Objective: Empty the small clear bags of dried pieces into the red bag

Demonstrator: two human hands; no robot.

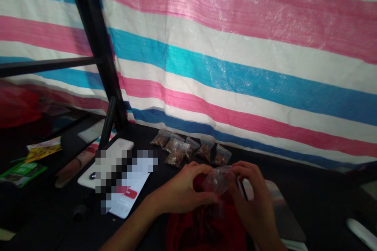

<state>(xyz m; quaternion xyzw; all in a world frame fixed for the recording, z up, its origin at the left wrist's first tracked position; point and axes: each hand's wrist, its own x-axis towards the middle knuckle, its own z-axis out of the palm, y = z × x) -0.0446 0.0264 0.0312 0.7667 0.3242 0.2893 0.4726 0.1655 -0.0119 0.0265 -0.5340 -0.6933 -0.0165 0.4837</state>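
Grip: left hand [182, 190] and right hand [250, 200] pinch narrowly, one at each side of a clear zip bag [218, 180].
Bag: between the hands, above a red sack [206, 229]; long axis roughly level, side to side, mouth direction unclear.
Risk: slick thin plastic could slip from the pinch and drop (sweaty skin would do it).
Beyond: filled zip bags [179, 150] in a loose row, before a striped tarp [235, 66].

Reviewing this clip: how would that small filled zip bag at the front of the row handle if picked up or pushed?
The front zip bag is probably light and floppy: its thin clear plastic slumps around loose brown flakes. Lying flat on the black table, it would likely slide rather than roll, with the contents shifting inside.
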